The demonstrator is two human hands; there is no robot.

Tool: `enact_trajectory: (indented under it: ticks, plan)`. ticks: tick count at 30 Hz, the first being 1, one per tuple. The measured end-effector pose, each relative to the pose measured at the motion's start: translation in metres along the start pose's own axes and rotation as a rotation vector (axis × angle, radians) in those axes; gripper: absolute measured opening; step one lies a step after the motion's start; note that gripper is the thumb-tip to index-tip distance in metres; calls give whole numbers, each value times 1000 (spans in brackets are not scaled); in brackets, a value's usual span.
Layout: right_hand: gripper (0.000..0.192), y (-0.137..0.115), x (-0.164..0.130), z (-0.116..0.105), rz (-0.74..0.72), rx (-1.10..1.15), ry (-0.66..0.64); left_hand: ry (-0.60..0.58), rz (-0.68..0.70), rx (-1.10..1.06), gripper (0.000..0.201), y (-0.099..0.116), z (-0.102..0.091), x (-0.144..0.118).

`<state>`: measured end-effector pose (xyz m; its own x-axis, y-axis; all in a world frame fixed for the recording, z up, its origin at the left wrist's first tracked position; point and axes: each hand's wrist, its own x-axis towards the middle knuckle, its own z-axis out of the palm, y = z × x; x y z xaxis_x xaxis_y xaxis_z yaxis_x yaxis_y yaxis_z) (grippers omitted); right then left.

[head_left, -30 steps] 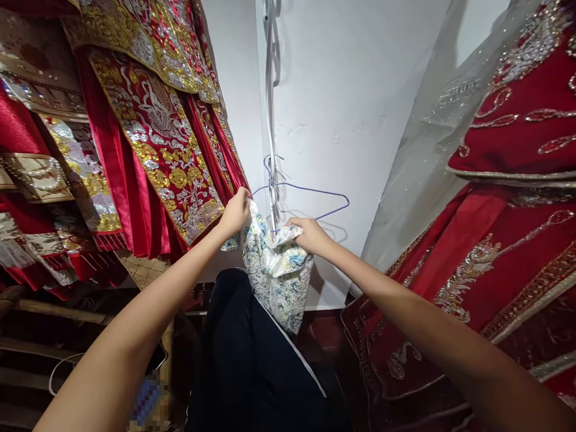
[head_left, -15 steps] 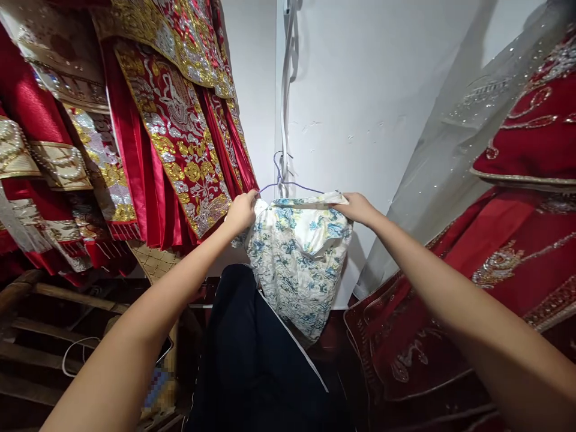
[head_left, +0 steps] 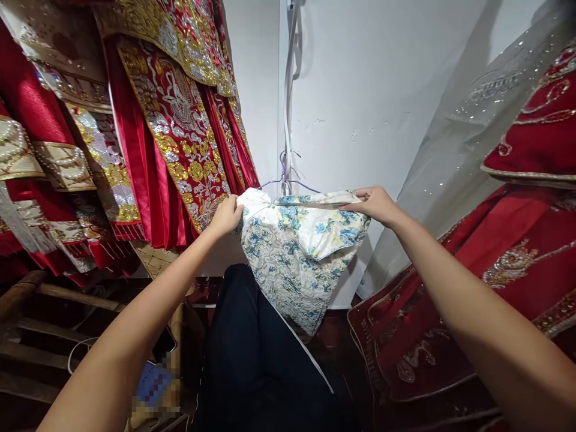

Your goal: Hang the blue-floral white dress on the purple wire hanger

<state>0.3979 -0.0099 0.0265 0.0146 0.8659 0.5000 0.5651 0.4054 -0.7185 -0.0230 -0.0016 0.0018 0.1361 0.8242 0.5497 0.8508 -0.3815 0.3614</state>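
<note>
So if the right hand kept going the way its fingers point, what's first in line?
The floral garment, right at the fingertips of the right hand. Past that, the line seems to run along the garment's top edge toward the left hand; depth is unclear.

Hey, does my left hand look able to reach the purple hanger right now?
Probably yes: the purple hanger shows above the floral garment, near the left hand, with nothing else visible between, though the hand may first need to release the garment.
</note>
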Motion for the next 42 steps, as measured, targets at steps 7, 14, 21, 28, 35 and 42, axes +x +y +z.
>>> enact_trajectory:
  ticks: [7, 14, 21, 28, 35, 42]
  plan:
    - [36, -11, -11, 3, 251, 455, -184, -104, -42, -139, 42, -31, 8, -13]
    - [44, -26, -23, 18, 238, 802, -251, -127, -126, -265, 53, -34, 23, -16]
    - [37, -57, -40, 11, -149, 99, -77, -213, -74, -298, 62, -19, 25, -26]
    - [42, -67, -46, 22, -253, -124, 34, -224, 169, -324, 79, 34, 27, -34]
    - [51, -63, -71, 24, -311, -264, -410, -194, 546, -391, 53, 98, 43, -25]
    - [70, -77, -83, 7, -457, -238, 20, -164, 560, -319, 38, 111, 62, -23]
